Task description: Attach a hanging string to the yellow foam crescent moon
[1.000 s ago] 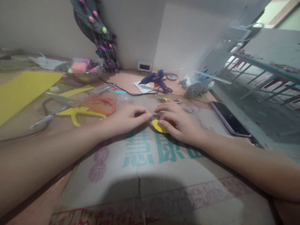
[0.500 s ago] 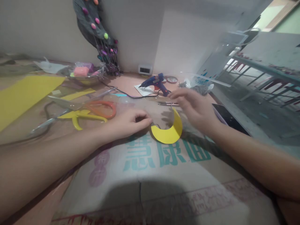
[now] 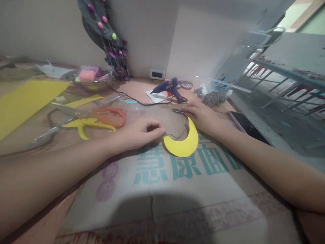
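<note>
A bright yellow crescent (image 3: 182,146), flat and paper-like, lies between my hands on the printed sheet. My left hand (image 3: 146,133) is closed in a thumb-and-finger pinch just above the crescent's left tip. From that pinch a thin grey thread (image 3: 175,138) runs along the inner curve; the fingers hide its end. Beyond the crescent's right tip, my right hand (image 3: 203,117) is closed round small metal tweezers (image 3: 178,111), whose points stick out to the left. The rest of the tweezers is covered by the fingers.
Orange-handled scissors (image 3: 109,117) and yellow-handled scissors (image 3: 83,130) lie left, near yellow sheet (image 3: 30,101). Behind are a blue glue gun (image 3: 166,86), a small digital clock (image 3: 157,74) and grey yarn (image 3: 215,98). A phone (image 3: 250,128) lies at the right edge.
My right hand has come down and closed on the tweezers that lay on the table. The crescent's right side has settled flatter. My left hand stays in place.
</note>
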`<state>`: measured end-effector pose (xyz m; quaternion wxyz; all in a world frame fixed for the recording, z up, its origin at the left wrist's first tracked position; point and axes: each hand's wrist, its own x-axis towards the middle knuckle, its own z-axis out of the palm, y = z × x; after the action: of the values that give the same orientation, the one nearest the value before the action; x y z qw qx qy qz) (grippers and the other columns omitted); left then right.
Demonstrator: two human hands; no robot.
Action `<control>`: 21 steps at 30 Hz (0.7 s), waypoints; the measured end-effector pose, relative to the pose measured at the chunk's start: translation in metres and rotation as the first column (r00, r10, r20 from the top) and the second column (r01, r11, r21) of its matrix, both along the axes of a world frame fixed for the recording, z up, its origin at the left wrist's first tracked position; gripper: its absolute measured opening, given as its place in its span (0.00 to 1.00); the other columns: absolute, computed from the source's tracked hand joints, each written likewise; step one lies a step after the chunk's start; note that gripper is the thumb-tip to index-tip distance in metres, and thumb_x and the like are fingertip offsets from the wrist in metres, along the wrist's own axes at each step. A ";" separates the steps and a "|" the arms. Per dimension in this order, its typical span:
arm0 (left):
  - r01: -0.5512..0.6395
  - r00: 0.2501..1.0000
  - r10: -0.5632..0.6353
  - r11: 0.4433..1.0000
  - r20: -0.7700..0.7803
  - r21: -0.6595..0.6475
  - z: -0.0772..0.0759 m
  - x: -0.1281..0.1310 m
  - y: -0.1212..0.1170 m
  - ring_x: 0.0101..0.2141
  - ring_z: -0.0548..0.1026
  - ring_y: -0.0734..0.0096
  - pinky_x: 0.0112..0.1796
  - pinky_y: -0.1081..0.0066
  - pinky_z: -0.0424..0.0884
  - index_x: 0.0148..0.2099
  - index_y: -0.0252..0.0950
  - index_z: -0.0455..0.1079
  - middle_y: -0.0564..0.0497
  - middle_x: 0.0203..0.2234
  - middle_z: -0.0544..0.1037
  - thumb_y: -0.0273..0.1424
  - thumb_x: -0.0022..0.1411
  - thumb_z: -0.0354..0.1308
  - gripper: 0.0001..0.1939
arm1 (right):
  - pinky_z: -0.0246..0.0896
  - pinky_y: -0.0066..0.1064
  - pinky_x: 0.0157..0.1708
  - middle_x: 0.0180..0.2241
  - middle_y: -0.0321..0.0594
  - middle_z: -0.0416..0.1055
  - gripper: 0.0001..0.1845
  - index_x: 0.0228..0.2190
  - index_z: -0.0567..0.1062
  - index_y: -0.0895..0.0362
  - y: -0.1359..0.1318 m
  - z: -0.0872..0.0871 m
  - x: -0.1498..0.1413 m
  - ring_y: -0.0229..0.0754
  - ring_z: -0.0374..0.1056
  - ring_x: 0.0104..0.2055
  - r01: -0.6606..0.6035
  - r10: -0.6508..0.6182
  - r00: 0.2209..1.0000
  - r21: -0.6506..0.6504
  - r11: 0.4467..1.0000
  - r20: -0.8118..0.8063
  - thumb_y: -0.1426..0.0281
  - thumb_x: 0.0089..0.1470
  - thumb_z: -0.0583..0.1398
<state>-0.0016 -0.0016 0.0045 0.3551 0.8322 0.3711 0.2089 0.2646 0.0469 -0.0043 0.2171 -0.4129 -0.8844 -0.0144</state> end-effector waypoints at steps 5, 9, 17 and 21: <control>-0.004 1.000 0.004 1.000 -0.015 0.009 0.001 0.000 0.000 0.30 0.70 0.70 0.31 0.73 0.63 0.30 0.34 0.71 0.53 0.25 0.74 0.37 0.63 0.50 0.15 | 0.64 0.40 0.46 0.42 0.49 0.75 0.16 0.45 0.75 0.59 0.001 -0.003 0.003 0.49 0.70 0.45 0.148 -0.148 0.988 -0.003 0.989 -0.037 0.76 0.58 0.53; 0.008 1.000 -0.008 1.000 -0.020 0.027 -0.001 -0.001 0.002 0.30 0.70 0.70 0.32 0.72 0.63 0.30 0.35 0.70 0.53 0.25 0.74 0.38 0.64 0.50 0.15 | 0.66 0.38 0.41 0.35 0.43 0.77 0.12 0.43 0.70 0.57 -0.001 -0.006 0.005 0.47 0.74 0.38 0.264 -0.280 0.931 -0.096 0.960 -0.233 0.76 0.58 0.53; 0.022 0.999 -0.021 0.999 -0.028 0.028 -0.002 -0.002 0.002 0.29 0.70 0.71 0.32 0.73 0.63 0.31 0.35 0.70 0.53 0.25 0.73 0.38 0.65 0.49 0.16 | 0.68 0.39 0.38 0.33 0.39 0.76 0.09 0.38 0.74 0.55 0.000 -0.004 0.009 0.45 0.73 0.36 0.218 -0.262 0.818 -0.146 0.965 -0.512 0.65 0.58 0.58; 0.024 0.999 -0.023 0.999 -0.037 0.036 -0.002 -0.002 0.002 0.30 0.71 0.70 0.32 0.72 0.64 0.31 0.35 0.70 0.53 0.26 0.74 0.38 0.66 0.49 0.16 | 0.70 0.38 0.33 0.34 0.39 0.76 0.08 0.36 0.74 0.53 0.007 0.010 0.011 0.43 0.72 0.32 0.139 -0.220 0.693 -0.173 0.975 -0.686 0.63 0.58 0.59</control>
<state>-0.0035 0.0000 0.0026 0.3354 0.8465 0.3639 0.1964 0.2756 0.0536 0.0054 0.5114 -0.4827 -0.6904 0.1696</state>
